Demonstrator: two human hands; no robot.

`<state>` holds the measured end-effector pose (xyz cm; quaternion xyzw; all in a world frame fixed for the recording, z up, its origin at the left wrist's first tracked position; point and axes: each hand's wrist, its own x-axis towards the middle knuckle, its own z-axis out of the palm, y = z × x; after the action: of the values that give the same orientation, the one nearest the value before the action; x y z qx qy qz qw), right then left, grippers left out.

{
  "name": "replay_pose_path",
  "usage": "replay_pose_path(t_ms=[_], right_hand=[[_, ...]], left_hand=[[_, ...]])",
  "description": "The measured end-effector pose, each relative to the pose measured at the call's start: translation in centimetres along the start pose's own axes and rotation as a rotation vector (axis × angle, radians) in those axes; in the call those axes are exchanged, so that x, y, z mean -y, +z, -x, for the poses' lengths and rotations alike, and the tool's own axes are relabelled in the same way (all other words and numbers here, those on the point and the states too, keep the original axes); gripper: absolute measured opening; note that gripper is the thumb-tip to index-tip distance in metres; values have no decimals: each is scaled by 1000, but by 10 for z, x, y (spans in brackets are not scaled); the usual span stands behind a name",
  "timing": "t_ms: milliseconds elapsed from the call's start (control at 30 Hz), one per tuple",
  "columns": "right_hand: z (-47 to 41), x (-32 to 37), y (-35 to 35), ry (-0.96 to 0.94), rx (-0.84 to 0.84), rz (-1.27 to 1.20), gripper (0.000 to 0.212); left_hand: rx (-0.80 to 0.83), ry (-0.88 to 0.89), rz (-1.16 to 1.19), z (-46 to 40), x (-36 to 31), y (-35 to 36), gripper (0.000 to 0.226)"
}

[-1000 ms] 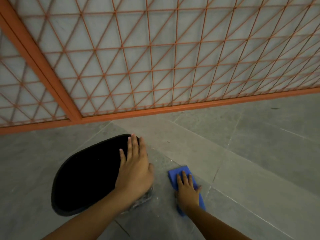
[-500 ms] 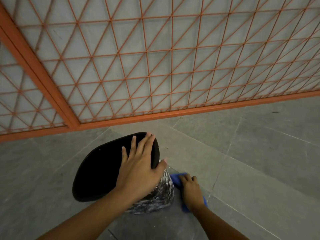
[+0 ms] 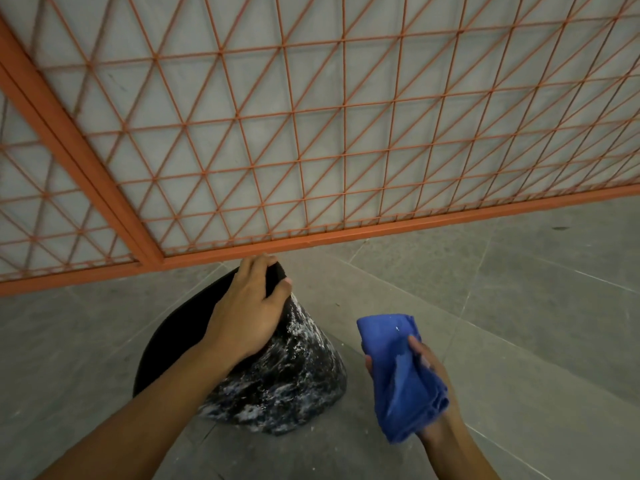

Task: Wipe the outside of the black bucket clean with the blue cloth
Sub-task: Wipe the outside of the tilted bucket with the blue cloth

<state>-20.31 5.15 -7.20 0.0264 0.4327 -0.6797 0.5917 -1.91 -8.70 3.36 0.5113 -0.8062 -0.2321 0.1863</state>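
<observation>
One view only, from my head, tipped forward and down; my left hand (image 3: 247, 306) sits at 12 o'clock, close in; my right hand (image 3: 429, 382) at 4 o'clock; the orange mesh fence (image 3: 311, 133) fills the top; grey floor (image 3: 519, 306) below; nothing shared.

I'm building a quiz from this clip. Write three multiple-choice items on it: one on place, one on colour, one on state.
1. Where is the cloth?
A. In the right hand
B. Inside the bucket
C. Draped on the grille

2. What colour is the grille behind the bucket?
A. Green
B. Orange
C. White

3. How does the bucket's outer wall look?
A. Spotless
B. Smeared with white residue
C. Wrapped in tape

Key:
1 A, the right hand clutches the bunched blue cloth off the floor.
2 B, the grille has orange bars.
3 B, white streaks cover the black bucket, whose rim the left hand grips.
</observation>
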Motion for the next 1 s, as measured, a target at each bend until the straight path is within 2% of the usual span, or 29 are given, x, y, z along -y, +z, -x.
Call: replay_pose_path(t_ms=[33, 67, 167, 233, 333, 400, 467, 533, 667, 700, 833, 900, 1000], right_hand=[[9, 2, 9, 39, -9, 21, 63], [14, 1, 13, 31, 22, 32, 69], [21, -7, 33, -176, -108, 246, 39], [25, -15, 50, -315, -110, 390, 43], [27, -29, 80, -512, 35, 622, 56], [22, -46, 94, -596, 103, 755, 52], [17, -63, 104, -672, 136, 943, 45], [13, -75, 110, -713, 142, 1044, 46], [-7, -78, 122, -738, 122, 1022, 73], [-12, -80, 123, -743, 129, 1000, 74], [-5, -97, 125, -811, 119, 961, 59], [-2, -98, 127, -836, 155, 989, 56], [-11, -89, 131, -840, 220, 1015, 49]], left_hand=[[-26, -5, 41, -2, 3, 0, 42], [-52, -3, 88, -4, 5, 0, 42], [-83, 12, 243, -10, 11, 2, 40], [-48, 7, 328, -14, 15, 4, 44], [8, 8, 350, -19, 20, 12, 51], [25, 58, 274, -20, 24, 19, 61], [5, 118, 217, -20, 30, 23, 80], [-32, 136, 240, -22, 39, 20, 83], [-96, 140, 315, -27, 54, 11, 71], [-104, 130, 331, -28, 56, 9, 70], [-82, 165, 319, -28, 66, 8, 62], [-91, 206, 291, -26, 74, 6, 59], [-99, 175, 335, -25, 81, 1, 59]])
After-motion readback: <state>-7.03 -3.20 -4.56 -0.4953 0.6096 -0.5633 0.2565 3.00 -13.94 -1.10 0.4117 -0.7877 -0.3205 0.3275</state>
